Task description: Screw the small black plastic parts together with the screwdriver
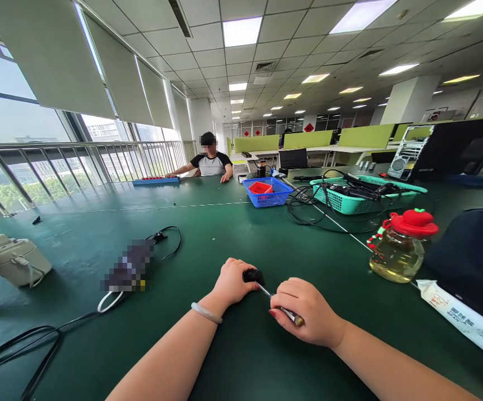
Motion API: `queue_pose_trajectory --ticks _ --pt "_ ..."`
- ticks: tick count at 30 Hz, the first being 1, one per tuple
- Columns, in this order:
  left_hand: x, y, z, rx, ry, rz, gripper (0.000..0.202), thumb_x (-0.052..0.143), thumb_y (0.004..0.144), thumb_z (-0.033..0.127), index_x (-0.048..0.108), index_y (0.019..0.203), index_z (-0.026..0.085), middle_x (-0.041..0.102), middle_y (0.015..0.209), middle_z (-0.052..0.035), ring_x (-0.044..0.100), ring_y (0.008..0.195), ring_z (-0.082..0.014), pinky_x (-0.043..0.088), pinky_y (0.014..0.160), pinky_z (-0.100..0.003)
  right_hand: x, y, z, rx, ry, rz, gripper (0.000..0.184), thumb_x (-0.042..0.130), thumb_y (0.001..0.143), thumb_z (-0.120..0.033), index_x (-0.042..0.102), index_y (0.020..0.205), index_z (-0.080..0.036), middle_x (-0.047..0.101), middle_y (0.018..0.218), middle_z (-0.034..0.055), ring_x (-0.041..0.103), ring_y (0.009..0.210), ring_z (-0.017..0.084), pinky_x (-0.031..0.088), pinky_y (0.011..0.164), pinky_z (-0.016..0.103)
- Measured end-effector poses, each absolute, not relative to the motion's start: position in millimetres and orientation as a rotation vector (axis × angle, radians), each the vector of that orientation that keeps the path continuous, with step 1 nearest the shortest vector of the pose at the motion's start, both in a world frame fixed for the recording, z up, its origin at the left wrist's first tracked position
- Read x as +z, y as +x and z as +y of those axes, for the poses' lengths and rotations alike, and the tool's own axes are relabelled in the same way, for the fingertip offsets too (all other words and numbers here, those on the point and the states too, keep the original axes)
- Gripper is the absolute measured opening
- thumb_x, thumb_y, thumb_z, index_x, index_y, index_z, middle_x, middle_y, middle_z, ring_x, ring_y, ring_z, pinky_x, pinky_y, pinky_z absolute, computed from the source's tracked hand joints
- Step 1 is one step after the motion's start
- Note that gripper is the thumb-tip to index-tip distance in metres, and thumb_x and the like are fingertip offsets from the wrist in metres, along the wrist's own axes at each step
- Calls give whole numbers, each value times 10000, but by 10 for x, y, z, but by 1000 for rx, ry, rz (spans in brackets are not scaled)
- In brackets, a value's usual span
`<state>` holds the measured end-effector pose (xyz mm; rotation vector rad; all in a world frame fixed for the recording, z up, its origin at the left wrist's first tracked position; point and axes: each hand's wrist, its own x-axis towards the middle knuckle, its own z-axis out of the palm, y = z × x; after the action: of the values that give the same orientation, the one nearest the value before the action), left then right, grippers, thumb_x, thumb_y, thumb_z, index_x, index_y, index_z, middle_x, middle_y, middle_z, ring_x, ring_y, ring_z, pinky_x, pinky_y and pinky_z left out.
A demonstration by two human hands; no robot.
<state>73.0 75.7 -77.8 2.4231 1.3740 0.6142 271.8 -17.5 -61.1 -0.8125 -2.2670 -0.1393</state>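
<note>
Near the middle of the green table (pixel 174 356), my left hand (pixel 233 283) is closed around a small black part (pixel 253 275), whose exact kind I cannot make out. A screwdriver (pixel 293 317) lies in the closed fingers of my right hand (pixel 310 312). Its thin metal shaft slants up and left, and the tip meets or comes very close to the black part. My left fingers hide where the tip ends. The handle's brownish butt sticks out below my right fingers.
A blue basket (pixel 272 199) with a red tray (pixel 261 188) stands ahead, beside a green basket (pixel 350 206) of black cables. At right are a red-lidded bottle (pixel 400 256) and a white packet (pixel 467 323). A corded dark device (pixel 130 264) lies left. A person (pixel 211 164) sits across.
</note>
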Motion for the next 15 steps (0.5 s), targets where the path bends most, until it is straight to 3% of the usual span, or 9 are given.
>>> queue_pose_trajectory --ticks 15 --pt "-758 733 731 595 2421 1385 382 776 708 434 747 1047 259 730 1017 -33 556 1054 -271 441 962 -392 -635 2700 -152 -237 -842 -2347 193 495 931 -280 605 789 -207 597 664 9 483 586 133 300 587 302"
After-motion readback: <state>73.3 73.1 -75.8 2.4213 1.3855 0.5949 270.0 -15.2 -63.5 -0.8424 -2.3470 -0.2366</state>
